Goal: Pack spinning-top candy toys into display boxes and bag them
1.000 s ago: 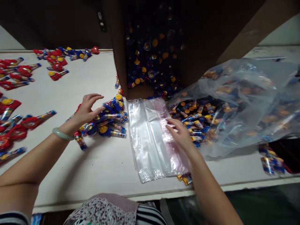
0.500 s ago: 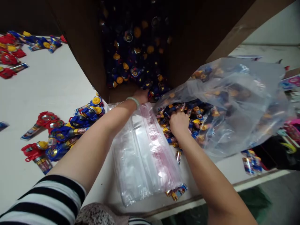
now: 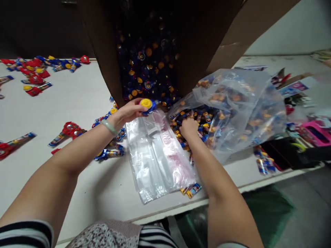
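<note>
My left hand (image 3: 128,112) is closed on a blue toy with a yellow disc (image 3: 147,104), held just in front of the open cardboard box (image 3: 103,55) full of the same toys. My right hand (image 3: 188,127) reaches into the mouth of a large clear plastic bag (image 3: 232,106) filled with small printed tubes; its fingers are curled among the tubes, and what they grip is hidden. A stack of clear zip bags (image 3: 157,155) lies flat on the white table (image 3: 77,100) between my arms.
Blue and yellow toys (image 3: 111,153) lie beside the zip bags, red ones (image 3: 69,129) farther left and at the back left. A few loose tubes (image 3: 191,190) sit at the table's front edge. Pink and dark items (image 3: 310,137) crowd the right end.
My left hand has come back out of the box holding a blue and yellow toy. My right hand has stayed in the bag of tubes. The camera shifted slightly.
</note>
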`<state>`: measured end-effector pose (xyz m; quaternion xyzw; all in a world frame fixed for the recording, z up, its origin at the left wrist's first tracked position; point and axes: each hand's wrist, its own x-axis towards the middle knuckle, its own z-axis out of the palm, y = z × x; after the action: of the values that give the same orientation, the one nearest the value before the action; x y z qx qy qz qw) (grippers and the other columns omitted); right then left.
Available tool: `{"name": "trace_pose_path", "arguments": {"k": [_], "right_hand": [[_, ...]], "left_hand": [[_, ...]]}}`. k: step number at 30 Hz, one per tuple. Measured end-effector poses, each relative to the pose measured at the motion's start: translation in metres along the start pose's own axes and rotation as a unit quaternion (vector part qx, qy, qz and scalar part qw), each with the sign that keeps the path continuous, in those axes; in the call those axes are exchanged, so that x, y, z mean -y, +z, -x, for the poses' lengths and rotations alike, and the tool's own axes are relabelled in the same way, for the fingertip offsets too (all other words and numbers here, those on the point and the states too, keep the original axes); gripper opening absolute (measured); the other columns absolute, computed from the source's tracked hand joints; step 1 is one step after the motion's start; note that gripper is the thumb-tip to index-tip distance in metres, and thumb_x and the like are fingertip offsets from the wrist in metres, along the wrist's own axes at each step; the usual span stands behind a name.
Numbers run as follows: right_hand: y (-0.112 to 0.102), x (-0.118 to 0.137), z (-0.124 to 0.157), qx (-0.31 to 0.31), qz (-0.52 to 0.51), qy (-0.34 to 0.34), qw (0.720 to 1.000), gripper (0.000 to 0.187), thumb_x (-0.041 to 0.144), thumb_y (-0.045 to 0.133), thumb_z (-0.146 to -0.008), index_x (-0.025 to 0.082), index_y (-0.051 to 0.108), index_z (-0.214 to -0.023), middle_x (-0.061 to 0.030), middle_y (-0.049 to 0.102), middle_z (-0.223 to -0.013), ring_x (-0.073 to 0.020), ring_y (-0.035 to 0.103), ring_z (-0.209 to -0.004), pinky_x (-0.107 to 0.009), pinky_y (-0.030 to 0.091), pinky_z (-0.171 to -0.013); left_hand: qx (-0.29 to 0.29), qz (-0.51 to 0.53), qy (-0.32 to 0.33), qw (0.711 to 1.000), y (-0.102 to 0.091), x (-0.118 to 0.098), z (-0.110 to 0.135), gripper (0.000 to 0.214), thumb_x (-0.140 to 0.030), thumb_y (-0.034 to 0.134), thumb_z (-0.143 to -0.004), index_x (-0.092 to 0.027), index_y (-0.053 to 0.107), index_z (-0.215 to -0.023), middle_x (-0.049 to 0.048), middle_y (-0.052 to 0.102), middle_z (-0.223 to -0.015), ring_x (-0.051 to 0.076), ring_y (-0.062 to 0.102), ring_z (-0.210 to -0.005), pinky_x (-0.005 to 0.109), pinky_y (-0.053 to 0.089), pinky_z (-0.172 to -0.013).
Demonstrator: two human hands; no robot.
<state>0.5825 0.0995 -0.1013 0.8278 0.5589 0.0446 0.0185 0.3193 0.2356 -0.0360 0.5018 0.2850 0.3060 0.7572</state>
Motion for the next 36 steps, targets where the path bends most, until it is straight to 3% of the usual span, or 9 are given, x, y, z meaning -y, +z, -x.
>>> {"name": "trace_pose_path", "arguments": {"k": [3,8,11,14,19,23,27,33,36], "right_hand": [[-0.019,-0.007,0.029,-0.016,-0.197,0.031,0.980,0.030,0.024,0.061,-0.083,0.011,0.064,-0.110,-0.0159,0.068,-0.106,-0.0259,0.063,-0.097,-0.038,0.048,-0.085],[-0.043,0.022,0.101,-0.029,-0.625,-0.033,0.780,0.048,0.038,0.076,-0.074,0.024,0.058,-0.116,-0.0043,0.068,-0.108,-0.0199,0.064,-0.101,-0.037,0.052,-0.091],[-0.049,0.061,0.131,-0.006,-0.687,-0.031,0.726,0.038,0.042,0.077,-0.075,0.022,0.065,-0.104,-0.0046,0.069,-0.109,-0.0198,0.065,-0.102,-0.038,0.050,-0.096],[-0.053,0.092,0.145,0.011,-0.666,-0.069,0.743,0.040,0.046,0.074,-0.079,0.022,0.067,-0.110,-0.0064,0.069,-0.113,-0.0214,0.065,-0.104,-0.039,0.051,-0.096],[-0.055,0.107,0.154,-0.047,-0.431,-0.215,0.875,0.038,0.049,0.056,-0.094,0.020,0.068,-0.116,-0.0105,0.072,-0.100,-0.0241,0.065,-0.093,-0.036,0.050,-0.082],[-0.057,0.110,0.160,-0.074,-0.294,-0.260,0.917,0.048,0.054,0.046,-0.098,0.016,0.070,-0.113,-0.0110,0.072,-0.084,-0.0217,0.063,-0.076,-0.031,0.043,-0.070],[-0.056,0.121,0.164,-0.027,-0.387,-0.201,0.900,0.046,0.057,0.049,-0.094,0.018,0.072,-0.098,-0.0076,0.068,-0.076,-0.0173,0.058,-0.067,-0.028,0.038,-0.062],[-0.043,0.130,0.161,0.355,-0.622,-0.100,0.690,0.074,0.076,0.025,-0.090,0.015,0.066,-0.082,0.0056,0.036,-0.046,-0.0104,0.029,-0.039,-0.026,0.028,-0.042],[-0.045,0.128,0.160,0.185,-0.531,-0.126,0.817,0.065,0.074,0.042,-0.087,0.014,0.068,-0.095,-0.0028,0.056,-0.064,-0.0145,0.051,-0.057,-0.027,0.039,-0.054]], "left_hand": [[-0.016,0.022,-0.017,0.999,-0.003,0.008,0.045,0.055,-0.024,0.087,-0.055,-0.018,0.059,-0.102,0.0011,0.064,-0.091,0.013,0.064,-0.073,0.025,0.057,-0.063],[0.009,-0.040,-0.009,0.999,0.004,0.026,0.099,0.051,-0.027,0.087,-0.057,-0.017,0.058,-0.098,-0.0033,0.057,-0.078,0.008,0.056,-0.064,0.017,0.044,-0.054],[0.051,-0.067,0.033,0.996,0.005,0.031,0.115,0.051,-0.026,0.086,-0.055,-0.018,0.057,-0.097,-0.0034,0.056,-0.079,0.008,0.054,-0.067,0.017,0.042,-0.056],[0.077,-0.113,0.064,0.989,-0.003,0.025,0.127,0.048,-0.029,0.084,-0.058,-0.018,0.056,-0.095,-0.0018,0.057,-0.083,0.009,0.054,-0.070,0.019,0.042,-0.059],[0.110,-0.261,0.056,0.957,-0.017,0.003,0.144,0.037,-0.025,0.077,-0.061,-0.017,0.059,-0.092,0.0003,0.057,-0.083,0.010,0.051,-0.069,0.021,0.042,-0.059],[0.095,-0.313,0.061,0.943,-0.018,-0.001,0.149,0.031,-0.025,0.074,-0.062,-0.016,0.059,-0.087,0.0003,0.057,-0.080,0.011,0.052,-0.069,0.022,0.043,-0.059],[0.074,-0.304,0.096,0.945,-0.016,0.002,0.152,0.031,-0.027,0.074,-0.063,-0.017,0.057,-0.087,0.0002,0.057,-0.080,0.011,0.052,-0.068,0.022,0.043,-0.058],[0.150,-0.342,0.148,0.916,-0.016,0.002,0.158,0.032,-0.024,0.076,-0.061,-0.017,0.059,-0.087,0.0025,0.060,-0.086,0.014,0.057,-0.077,0.026,0.048,-0.068],[0.092,-0.358,0.078,0.926,-0.017,0.008,0.156,0.030,-0.025,0.073,-0.062,-0.017,0.056,-0.086,0.0004,0.059,-0.080,0.012,0.055,-0.069,0.024,0.046,-0.059]]}}
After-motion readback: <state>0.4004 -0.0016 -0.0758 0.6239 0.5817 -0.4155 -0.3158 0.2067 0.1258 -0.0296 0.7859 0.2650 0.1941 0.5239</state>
